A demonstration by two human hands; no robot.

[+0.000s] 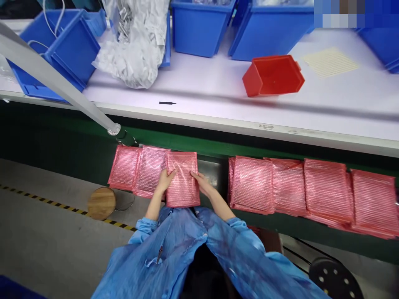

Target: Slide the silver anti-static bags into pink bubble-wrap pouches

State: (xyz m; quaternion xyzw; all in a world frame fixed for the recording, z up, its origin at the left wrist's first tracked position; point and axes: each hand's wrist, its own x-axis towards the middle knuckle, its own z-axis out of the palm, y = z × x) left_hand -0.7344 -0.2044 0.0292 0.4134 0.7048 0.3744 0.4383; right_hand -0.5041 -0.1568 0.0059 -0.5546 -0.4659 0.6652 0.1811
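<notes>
A pink bubble-wrap bag (pixel 183 182) lies flat in front of my body, held by its two sides. My left hand (pixel 166 180) grips its left edge, thumb on top and fingers hidden beneath. On the right edge, my right hand (pixel 202 182) holds it the same way. Just left of it, another pink bubble-wrap bag (pixel 152 168) partly overlaps a further pile of pink bags (pixel 124 168). To the right, past a bare dark stretch of the bench (pixel 215 170), several stacks of pink bubble bags (pixel 253 185) lie in a row.
Above the bench runs a white shelf (pixel 202 87) with blue bins (pixel 201 29), a red bin (pixel 274 77), a bag of white pieces (pixel 140 50) and a black pen-like tool (pixel 167 103). A slanted grey pole (pixel 62 79) crosses at left. Stools (pixel 102 203) stand below.
</notes>
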